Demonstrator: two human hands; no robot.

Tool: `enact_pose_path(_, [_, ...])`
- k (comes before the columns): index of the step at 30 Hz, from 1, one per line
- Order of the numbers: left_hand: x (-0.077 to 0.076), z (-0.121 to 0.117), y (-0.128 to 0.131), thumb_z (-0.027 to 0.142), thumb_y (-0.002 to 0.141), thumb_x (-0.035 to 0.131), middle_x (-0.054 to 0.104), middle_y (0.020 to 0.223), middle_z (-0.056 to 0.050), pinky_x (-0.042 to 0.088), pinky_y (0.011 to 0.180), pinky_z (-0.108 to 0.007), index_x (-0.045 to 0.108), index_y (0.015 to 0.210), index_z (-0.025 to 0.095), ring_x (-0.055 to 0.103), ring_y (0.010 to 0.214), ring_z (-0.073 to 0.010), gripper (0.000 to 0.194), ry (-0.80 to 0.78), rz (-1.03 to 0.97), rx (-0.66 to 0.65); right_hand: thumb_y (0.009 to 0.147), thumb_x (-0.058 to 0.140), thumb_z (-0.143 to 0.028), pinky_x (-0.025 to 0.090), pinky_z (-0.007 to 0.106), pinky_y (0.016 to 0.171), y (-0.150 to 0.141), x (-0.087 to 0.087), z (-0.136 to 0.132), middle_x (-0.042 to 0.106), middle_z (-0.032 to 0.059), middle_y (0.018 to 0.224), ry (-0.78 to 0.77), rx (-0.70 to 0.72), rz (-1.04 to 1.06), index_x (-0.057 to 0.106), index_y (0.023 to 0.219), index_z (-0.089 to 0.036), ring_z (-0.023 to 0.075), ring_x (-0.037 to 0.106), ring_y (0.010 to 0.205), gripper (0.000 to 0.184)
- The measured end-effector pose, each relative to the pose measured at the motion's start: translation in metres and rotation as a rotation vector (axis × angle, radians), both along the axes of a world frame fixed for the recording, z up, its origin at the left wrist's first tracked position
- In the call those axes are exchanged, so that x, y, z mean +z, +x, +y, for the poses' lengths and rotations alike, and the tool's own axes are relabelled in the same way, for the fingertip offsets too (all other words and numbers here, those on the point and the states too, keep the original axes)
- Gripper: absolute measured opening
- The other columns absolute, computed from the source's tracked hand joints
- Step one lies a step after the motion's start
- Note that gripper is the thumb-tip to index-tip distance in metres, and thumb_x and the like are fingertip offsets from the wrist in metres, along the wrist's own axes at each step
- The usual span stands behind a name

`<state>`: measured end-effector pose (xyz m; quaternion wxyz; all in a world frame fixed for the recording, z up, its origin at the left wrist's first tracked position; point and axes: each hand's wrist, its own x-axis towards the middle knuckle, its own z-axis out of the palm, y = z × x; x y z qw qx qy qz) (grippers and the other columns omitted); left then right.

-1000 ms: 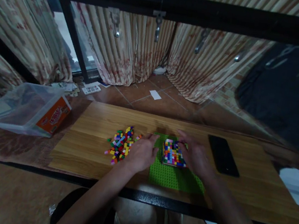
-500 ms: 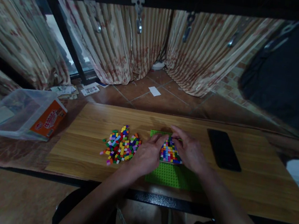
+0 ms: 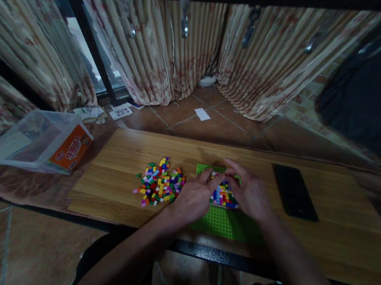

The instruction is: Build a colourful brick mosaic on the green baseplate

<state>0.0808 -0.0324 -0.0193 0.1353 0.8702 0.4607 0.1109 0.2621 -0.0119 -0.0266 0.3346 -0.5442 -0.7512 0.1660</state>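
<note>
A green studded baseplate (image 3: 216, 221) lies on the wooden board in front of me. On it sits a patch of small multicoloured toy bricks (image 3: 225, 199), set close together in rows. My left hand (image 3: 195, 196) covers the patch's left side, its fingers bent over the upper edge. From the right comes my right hand (image 3: 250, 193), index finger reaching forward and thumb bent inward. The fingertips of both hands meet above the patch's far edge, closed together; whatever is between them is hidden. A heap of loose toy bricks (image 3: 160, 183) lies left of my left hand.
The wooden board (image 3: 106, 172) has a black metal edge (image 3: 216, 254) on my side. A black phone-like slab (image 3: 294, 192) lies to the right. At left stands a clear plastic bin (image 3: 27, 145) with an orange label. Curtains (image 3: 153, 55) hang beyond.
The whole view has shifted slightly, so things appear farther right. My left fingers have moved a little closer to the right fingertips over the brick patch.
</note>
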Motion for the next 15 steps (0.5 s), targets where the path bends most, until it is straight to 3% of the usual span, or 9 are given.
enact_pose_path(6, [0.004,-0.004,0.005,0.009,0.087,0.042,0.046,0.143,-0.015,0.052,0.094,-0.039,0.033,0.145,0.023,0.060,0.117,-0.0267,0.060,0.018,0.064,0.048,0.086,0.053,-0.023,0.055,0.040,0.085,0.000,0.001,0.000,0.074,0.0040,0.095,-0.086,-0.045,0.028,0.057,0.132,-0.024,0.0217,0.070,0.086,0.046])
enact_pose_path(9, [0.001,-0.006,0.005,0.010,0.086,0.045,0.045,0.145,-0.014,0.053,0.092,-0.040,0.037,0.143,0.025,0.060,0.117,-0.0288,0.060,0.007,0.020,0.055,0.086,0.053,-0.025,0.056,0.039,0.080,0.001,-0.001,0.000,0.074,0.0046,0.096,-0.120,-0.039,0.058,0.056,0.132,-0.023,0.0216,0.070,0.085,0.046])
enact_pose_path(12, [0.001,-0.004,-0.001,0.009,0.083,0.047,0.046,0.146,-0.013,0.052,0.096,-0.037,0.037,0.144,0.021,0.059,0.118,-0.0258,0.064,0.004,-0.069,0.055,0.086,0.055,-0.027,0.055,0.039,0.079,0.003,-0.003,-0.001,0.073,0.0046,0.096,-0.126,-0.021,0.078,0.055,0.133,-0.023,0.0216,0.070,0.085,0.047])
enact_pose_path(15, [0.007,0.006,-0.017,0.011,0.087,0.044,0.056,0.136,-0.011,0.051,0.096,-0.032,0.045,0.139,0.018,0.062,0.113,-0.0218,0.052,0.033,-0.144,0.202,0.086,0.057,-0.030,0.055,0.041,0.082,0.007,-0.003,-0.003,0.073,0.0050,0.098,-0.089,-0.054,0.074,0.056,0.131,-0.023,0.0219,0.070,0.087,0.046])
